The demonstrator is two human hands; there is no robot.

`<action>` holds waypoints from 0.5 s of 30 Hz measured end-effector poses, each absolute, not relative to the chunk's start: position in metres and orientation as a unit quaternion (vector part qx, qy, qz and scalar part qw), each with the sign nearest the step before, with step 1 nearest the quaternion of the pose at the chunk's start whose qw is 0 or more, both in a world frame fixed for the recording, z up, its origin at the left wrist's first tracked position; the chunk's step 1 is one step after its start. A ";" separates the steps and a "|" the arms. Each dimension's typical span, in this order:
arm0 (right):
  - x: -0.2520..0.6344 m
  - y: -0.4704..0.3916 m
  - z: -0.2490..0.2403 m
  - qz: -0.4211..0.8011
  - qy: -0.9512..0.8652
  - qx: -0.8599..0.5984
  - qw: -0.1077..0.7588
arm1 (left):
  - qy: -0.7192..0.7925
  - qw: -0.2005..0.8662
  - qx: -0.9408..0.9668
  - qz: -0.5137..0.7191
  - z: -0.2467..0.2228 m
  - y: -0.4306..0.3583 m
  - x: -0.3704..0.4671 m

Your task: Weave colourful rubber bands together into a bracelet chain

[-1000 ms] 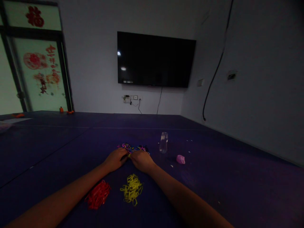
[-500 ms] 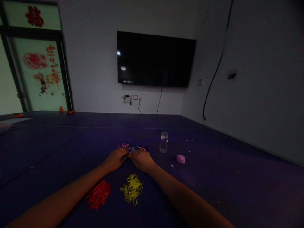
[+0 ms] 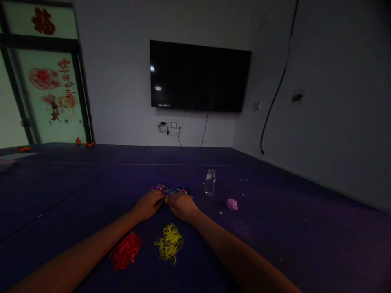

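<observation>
My left hand [image 3: 149, 204] and my right hand [image 3: 183, 206] are close together at the near edge of a pile of mixed-colour bands [image 3: 165, 189]. Both have closed fingers. A small yellow piece [image 3: 166, 200] shows between them, pinched by my right fingertips and close to my left ones; what my left fingers hold is hidden. Nearer to me, between my forearms, lie a heap of red bands [image 3: 126, 250] and a heap of yellow bands [image 3: 170, 244] on the dark purple surface [image 3: 128, 175].
A clear bottle [image 3: 210, 184] stands right of the mixed pile. A crumpled pink item [image 3: 232, 204] and small white scraps lie farther right. Beyond are a wall with a television [image 3: 200, 77], a hanging cable [image 3: 276, 91] and a decorated door [image 3: 51, 93].
The hands have barely moved. The yellow piece between them shows slightly differently, and the whole view has shifted very slightly.
</observation>
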State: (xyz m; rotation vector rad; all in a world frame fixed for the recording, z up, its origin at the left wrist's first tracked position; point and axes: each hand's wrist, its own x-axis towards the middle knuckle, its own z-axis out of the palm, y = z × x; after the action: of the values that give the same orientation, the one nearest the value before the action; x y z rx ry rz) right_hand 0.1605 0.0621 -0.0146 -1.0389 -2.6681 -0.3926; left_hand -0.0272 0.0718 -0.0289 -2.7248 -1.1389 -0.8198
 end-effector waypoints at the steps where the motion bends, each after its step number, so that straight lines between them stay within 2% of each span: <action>1: 0.161 0.062 -0.015 -0.137 -0.916 -0.356 0.125 | -0.372 0.038 -0.888 -0.267 -0.029 0.072 -0.027; 15: 0.161 0.060 -0.014 -0.121 -0.916 -0.361 0.128 | -0.362 0.032 -0.892 -0.269 -0.028 0.070 -0.026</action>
State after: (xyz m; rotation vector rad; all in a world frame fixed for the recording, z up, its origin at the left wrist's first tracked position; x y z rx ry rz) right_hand 0.1610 0.0603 -0.0139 -1.0513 -2.6644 -0.3513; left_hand -0.0260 0.0700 -0.0275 -2.7461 -1.1136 -0.8276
